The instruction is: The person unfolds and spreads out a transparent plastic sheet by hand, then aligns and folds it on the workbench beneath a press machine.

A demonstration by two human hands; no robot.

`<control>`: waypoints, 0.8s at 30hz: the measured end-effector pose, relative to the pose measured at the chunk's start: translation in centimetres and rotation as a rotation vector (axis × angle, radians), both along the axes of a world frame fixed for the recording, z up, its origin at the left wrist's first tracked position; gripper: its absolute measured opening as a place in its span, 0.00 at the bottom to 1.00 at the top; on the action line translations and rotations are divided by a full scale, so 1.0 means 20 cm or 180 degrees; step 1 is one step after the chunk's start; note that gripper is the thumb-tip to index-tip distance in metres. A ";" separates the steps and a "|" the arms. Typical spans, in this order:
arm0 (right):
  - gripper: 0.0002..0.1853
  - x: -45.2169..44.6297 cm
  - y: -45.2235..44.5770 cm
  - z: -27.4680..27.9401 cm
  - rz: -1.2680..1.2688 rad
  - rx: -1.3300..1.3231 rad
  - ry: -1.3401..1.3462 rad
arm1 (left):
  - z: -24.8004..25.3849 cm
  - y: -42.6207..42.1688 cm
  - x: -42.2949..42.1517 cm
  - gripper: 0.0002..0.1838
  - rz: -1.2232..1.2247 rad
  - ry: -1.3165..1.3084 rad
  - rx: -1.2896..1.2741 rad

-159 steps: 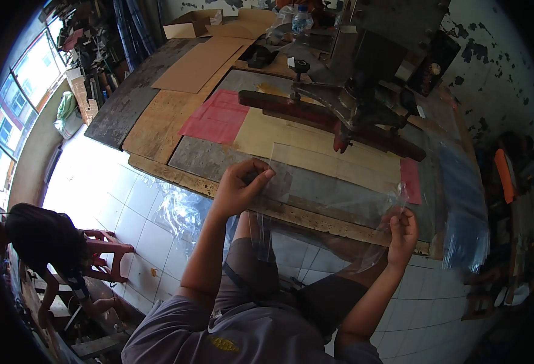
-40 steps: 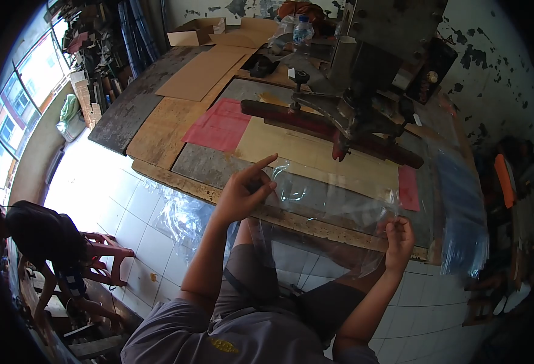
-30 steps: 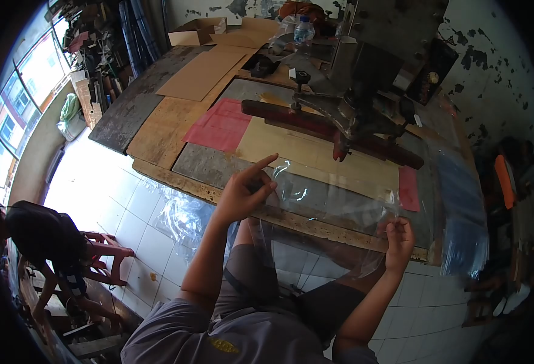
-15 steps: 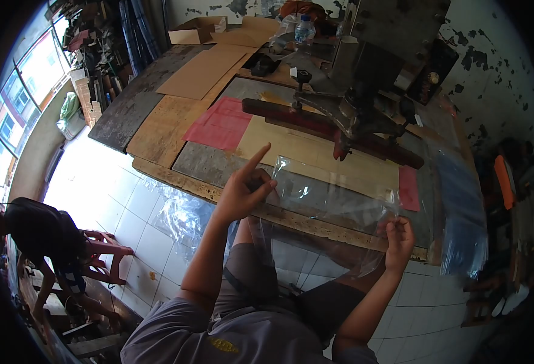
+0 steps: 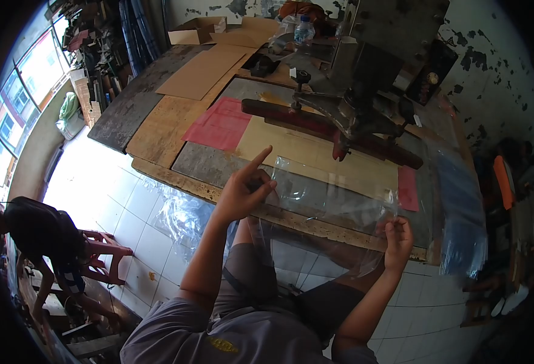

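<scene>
A clear plastic sheet (image 5: 324,221) is stretched between my two hands over the front edge of the worktable. My left hand (image 5: 243,191) pinches its left side between thumb and curled fingers, with the index finger pointing out over the table. At the sheet's right side my right hand (image 5: 398,239) is closed in a pinch on the edge. Beyond the sheet lies a yellow sheet (image 5: 258,141) on the machine's grey bed, between a large pink piece (image 5: 217,124) and a small pink piece (image 5: 408,189). A dark red press bar (image 5: 321,126) sits above the yellow sheet.
Blue-tinted clear plastic sheets (image 5: 461,212) hang over the table's right edge. Cardboard (image 5: 203,73) and a water bottle (image 5: 304,31) are at the back. Crumpled plastic (image 5: 185,215) lies below the table's left front. Another person (image 5: 42,236) is beside a red stool (image 5: 108,252).
Both hands keep their hold in nearly the same place. Reflections on the clear sheet have shifted slightly near my left hand.
</scene>
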State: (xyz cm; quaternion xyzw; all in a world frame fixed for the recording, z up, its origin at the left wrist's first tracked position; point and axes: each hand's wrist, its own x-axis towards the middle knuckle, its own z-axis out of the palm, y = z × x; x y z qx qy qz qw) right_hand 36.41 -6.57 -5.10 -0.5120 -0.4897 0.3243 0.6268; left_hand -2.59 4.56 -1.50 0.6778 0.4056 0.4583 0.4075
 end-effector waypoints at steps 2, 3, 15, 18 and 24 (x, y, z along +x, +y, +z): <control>0.10 0.00 0.00 0.00 0.0027 0.0035 0.0056 | 0.01 -0.01 0.01 0.42 0.0048 -0.0155 -0.0011; 0.10 0.00 0.00 0.00 0.0042 0.0053 0.0083 | 0.02 -0.02 0.02 0.42 0.0073 -0.0233 -0.0016; 0.10 -0.01 0.00 0.02 0.0054 0.0052 0.0038 | 0.02 -0.01 0.00 0.37 0.0063 0.0157 -0.0055; 0.11 -0.01 0.00 0.01 0.0001 0.0019 0.0047 | 0.02 0.00 0.00 0.37 0.0050 0.0267 -0.0026; 0.11 -0.01 0.00 0.02 -0.0014 -0.0014 -0.0044 | 0.00 0.01 0.00 0.35 0.0058 0.0290 0.0191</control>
